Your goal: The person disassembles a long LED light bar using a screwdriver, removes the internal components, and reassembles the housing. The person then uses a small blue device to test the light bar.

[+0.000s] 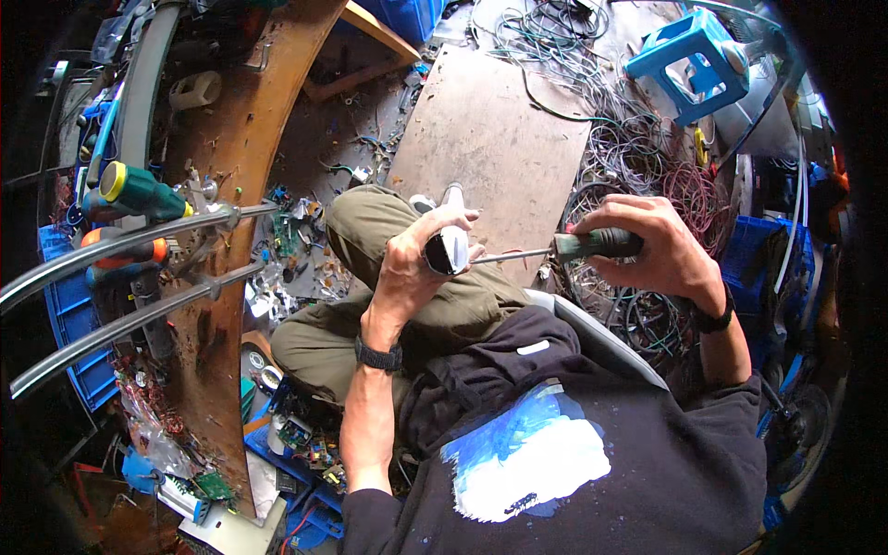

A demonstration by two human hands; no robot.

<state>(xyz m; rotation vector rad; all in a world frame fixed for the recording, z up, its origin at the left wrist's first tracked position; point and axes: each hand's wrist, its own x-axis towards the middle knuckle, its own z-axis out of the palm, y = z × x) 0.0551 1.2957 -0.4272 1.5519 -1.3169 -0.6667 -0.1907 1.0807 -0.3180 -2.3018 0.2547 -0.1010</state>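
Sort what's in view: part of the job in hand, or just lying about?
In the job:
white-and-black piece, in the left grip
green-handled screwdriver, in the right grip

Apparently lying about:
light-blue stool
cable tangle
green circuit board

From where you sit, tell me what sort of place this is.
Probably an electronics repair or scrap workshop: tangled cables lie heaped beyond the person's right hand, which holds a screwdriver, and a green circuit board lies among clutter at the lower left.
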